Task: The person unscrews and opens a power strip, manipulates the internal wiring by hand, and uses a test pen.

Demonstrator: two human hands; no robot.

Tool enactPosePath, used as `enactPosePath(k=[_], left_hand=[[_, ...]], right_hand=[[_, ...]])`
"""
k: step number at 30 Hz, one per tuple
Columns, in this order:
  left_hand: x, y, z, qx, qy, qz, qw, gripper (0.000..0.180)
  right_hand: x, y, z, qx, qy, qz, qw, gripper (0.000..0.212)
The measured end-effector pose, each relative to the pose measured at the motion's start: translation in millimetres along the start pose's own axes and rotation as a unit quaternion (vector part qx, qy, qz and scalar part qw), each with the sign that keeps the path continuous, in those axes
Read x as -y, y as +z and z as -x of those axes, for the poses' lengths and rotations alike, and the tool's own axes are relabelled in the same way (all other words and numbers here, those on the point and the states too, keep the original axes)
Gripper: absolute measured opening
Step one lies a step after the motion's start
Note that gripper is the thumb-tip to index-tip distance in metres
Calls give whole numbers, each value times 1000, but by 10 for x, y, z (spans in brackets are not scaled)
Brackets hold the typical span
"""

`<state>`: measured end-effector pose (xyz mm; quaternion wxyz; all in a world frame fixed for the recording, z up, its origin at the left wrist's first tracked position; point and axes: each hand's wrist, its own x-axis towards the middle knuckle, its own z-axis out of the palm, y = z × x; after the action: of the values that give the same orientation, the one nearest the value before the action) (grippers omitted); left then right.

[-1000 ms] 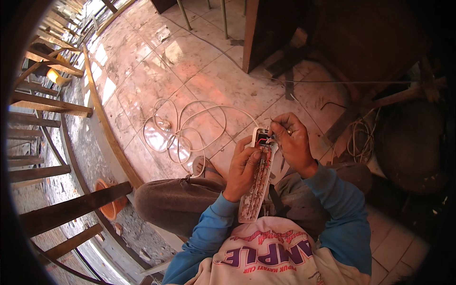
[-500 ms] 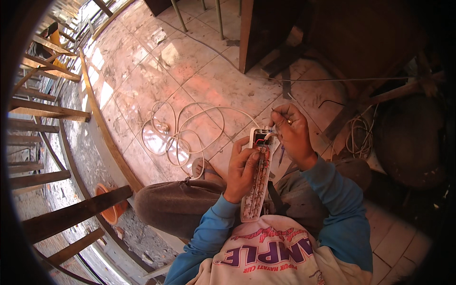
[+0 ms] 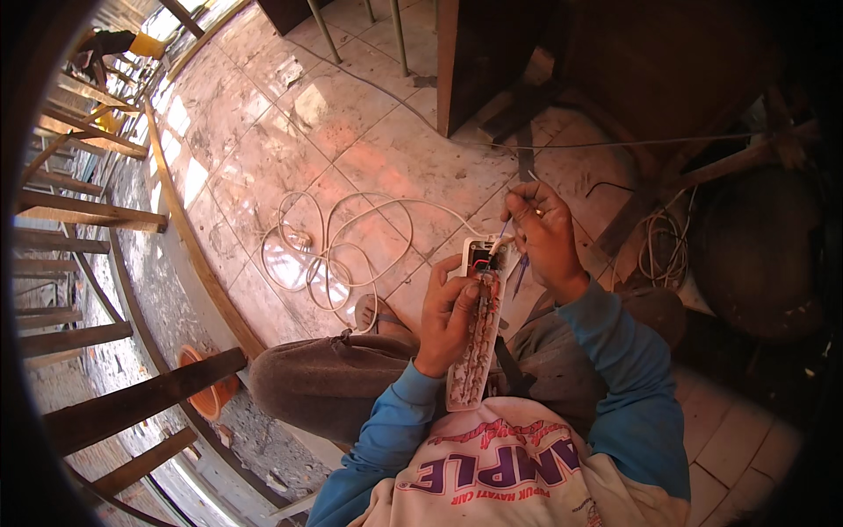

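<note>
My left hand (image 3: pixel 446 321) grips an opened white power strip (image 3: pixel 465 386), its thumb pressed on the inside near the upper end. Copper-coloured contact strips run along the exposed interior, and a short red wire (image 3: pixel 481 263) bends at the top. Just above that end, my right hand (image 3: pixel 546 230) is closed, thumb and finger pinching a thin blue wire (image 3: pixel 503 230) that rises from the strip. Below the right palm a slim blue-purple tool, perhaps a screwdriver (image 3: pixel 522 270), shows in part; what holds it is hidden.
A white cable (image 3: pixel 413 200) runs from the strip into loose loops on the tiled floor, with a plug (image 3: pixel 300 239) among them. Another cable coil (image 3: pixel 663 250) lies at right. Dark wooden furniture (image 3: pixel 492 79) stands ahead; wooden bars (image 3: pixel 140 400) and an orange pot (image 3: pixel 211 386) are at left.
My right hand has risen slightly from the strip, showing more of the blue wire. My left hand and the strip stay nearly still. At far left, a yellow-and-dark shape has shifted.
</note>
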<state>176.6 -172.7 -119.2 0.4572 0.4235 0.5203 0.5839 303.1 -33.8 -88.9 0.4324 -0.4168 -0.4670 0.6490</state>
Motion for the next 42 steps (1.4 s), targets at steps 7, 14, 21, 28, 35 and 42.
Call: enactPosePath(k=[7,14,21,28,35,42], left_hand=[[90,-6,54,-20,-5,47,999,25],[94,-39,28,-54,-116,223,966,35],[51,-76,46,-79,-120,308,940,28],[108,-38,47,-82,-121,308,940,38],[78,-134,-2,-66,-120,325,936,34],[83,-140,21,-72,-130,341,928,26]], right_hand=[[77,-97,-35,70,40,43,996,12],[91,-58,66,135,104,116,978,23],[213,-93,173,129,-113,338,925,27],[28,-47,266,203,-260,374,867,24],[25,-29,243,242,-256,284,892,18],[77,2,186,188,-196,264,925,13]])
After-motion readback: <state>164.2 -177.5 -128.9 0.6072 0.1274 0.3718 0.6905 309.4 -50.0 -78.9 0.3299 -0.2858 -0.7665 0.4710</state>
